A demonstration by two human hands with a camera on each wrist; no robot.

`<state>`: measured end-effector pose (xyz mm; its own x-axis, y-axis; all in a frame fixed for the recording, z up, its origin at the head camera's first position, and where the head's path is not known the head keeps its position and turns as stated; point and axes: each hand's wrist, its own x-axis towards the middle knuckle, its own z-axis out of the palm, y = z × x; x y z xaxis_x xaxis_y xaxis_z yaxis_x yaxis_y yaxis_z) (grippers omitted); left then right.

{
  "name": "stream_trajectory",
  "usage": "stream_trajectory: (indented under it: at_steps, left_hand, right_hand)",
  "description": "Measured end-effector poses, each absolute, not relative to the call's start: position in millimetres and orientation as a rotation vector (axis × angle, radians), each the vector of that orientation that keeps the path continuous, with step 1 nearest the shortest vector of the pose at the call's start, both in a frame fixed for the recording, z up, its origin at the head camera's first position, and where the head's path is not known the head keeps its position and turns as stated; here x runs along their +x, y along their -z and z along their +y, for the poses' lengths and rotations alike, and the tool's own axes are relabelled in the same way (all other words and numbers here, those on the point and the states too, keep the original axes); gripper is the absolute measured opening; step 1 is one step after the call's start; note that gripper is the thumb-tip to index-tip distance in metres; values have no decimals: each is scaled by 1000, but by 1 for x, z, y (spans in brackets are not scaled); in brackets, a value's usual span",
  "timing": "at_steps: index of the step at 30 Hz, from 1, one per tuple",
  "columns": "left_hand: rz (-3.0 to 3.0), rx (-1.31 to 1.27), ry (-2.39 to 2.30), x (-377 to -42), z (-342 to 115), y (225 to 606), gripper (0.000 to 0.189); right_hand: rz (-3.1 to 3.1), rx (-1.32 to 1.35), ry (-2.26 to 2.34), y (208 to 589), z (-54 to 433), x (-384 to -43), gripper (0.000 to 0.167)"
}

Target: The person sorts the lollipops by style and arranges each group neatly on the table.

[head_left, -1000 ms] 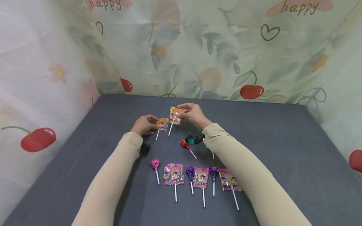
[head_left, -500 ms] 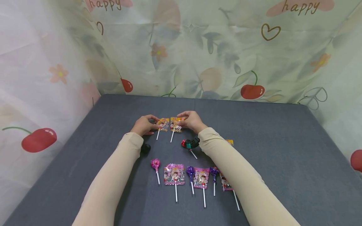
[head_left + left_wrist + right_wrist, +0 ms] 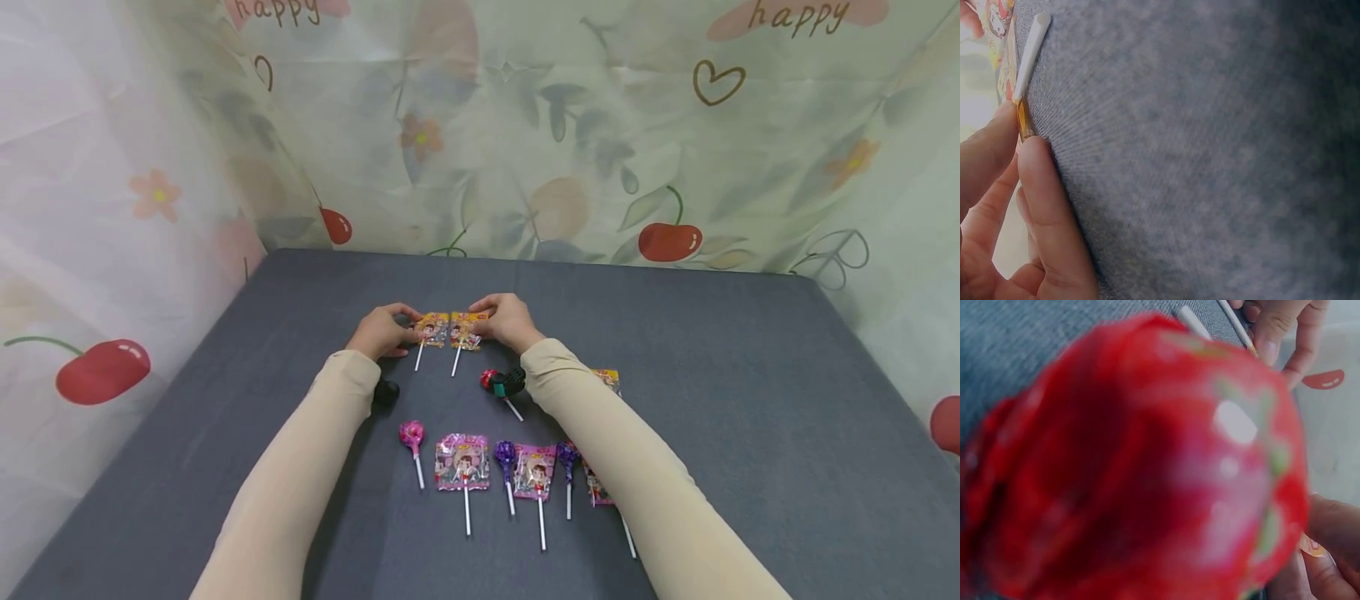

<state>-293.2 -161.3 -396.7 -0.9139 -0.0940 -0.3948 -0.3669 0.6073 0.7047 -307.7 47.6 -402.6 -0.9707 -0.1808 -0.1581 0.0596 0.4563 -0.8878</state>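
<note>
My left hand (image 3: 381,332) pinches the left edge of a flat yellow-wrapped lollipop (image 3: 433,328) at the far middle of the table. In the left wrist view, thumb and finger meet on its wrapper (image 3: 1024,120) beside the white stick (image 3: 1034,53). Just right of it lies a matching yellow-wrapped lollipop (image 3: 461,330), its right edge pinched by my right hand (image 3: 513,323). A narrow gap parts the two wrappers, and both sticks point toward me. A round red lollipop (image 3: 488,378) lies below my right wrist; hugely blurred, it fills most of the right wrist view.
Nearer me lie a round pink lollipop (image 3: 411,435), pink-packet lollipops (image 3: 461,463) and two round purple lollipops (image 3: 505,455) in a row. The right sleeve (image 3: 600,442) partly covers one pink packet and another yellow packet (image 3: 609,380). A printed cloth (image 3: 510,150) hangs behind the table.
My right hand has come down and toward me, laying its yellow-wrapped lollipop level beside the left one. Its grip stays on the wrapper. The left hand has kept its place.
</note>
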Motion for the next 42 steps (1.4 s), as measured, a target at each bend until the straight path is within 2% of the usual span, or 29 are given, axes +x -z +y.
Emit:
stream_trajectory:
  at_steps: [21,42]
  left_hand:
    - [2498,-382,-1211,-297,-163,400,38]
    - [2509,-385,-1206,-296,-162,399,37]
  right_hand:
    - [2687,-182,1286,401,46,-307,28]
    - [2763,-122,1199,399,42,-305,27]
